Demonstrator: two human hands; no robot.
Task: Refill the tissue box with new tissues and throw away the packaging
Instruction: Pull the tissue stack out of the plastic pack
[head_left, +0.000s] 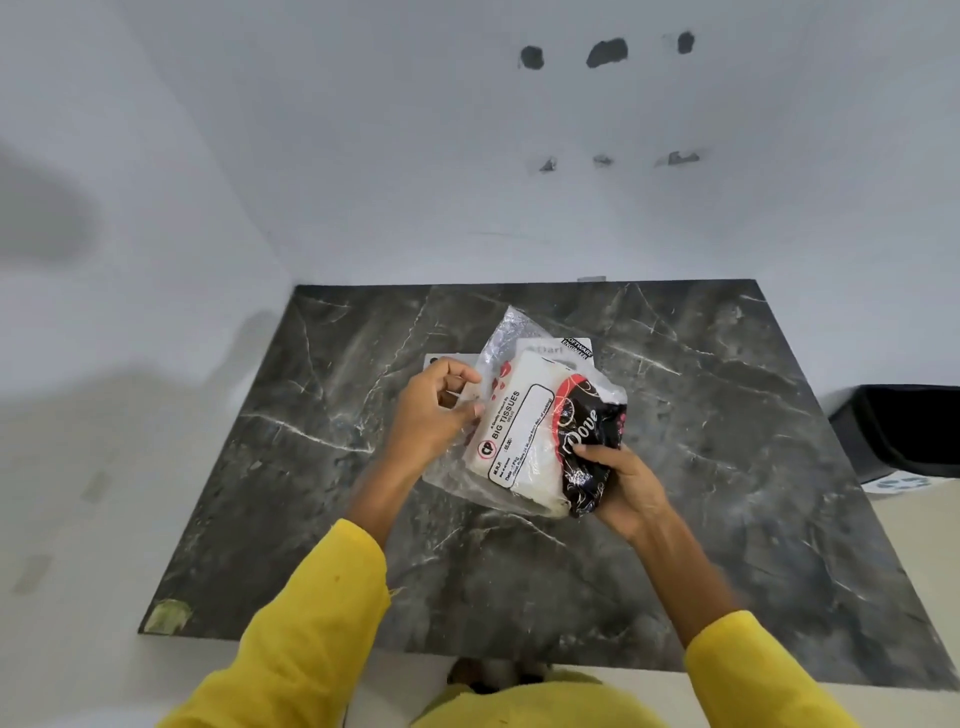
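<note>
A pack of white tissues (519, 431) in clear plastic packaging (511, 332), labelled "BIG TISSUES" with a black and red printed end, is held above the dark marble table (727, 467). My right hand (621, 483) grips the black printed end of the pack. My left hand (436, 410) pinches the clear plastic on the pack's left side. The plastic's far end sticks up loose and open. A white tissue box (571, 349) lies on the table behind the pack, mostly hidden by it.
A black bin (904, 431) stands on the floor to the right of the table. White walls close the table in at the back and left. A greenish scrap (166, 616) sits at the table's front left corner.
</note>
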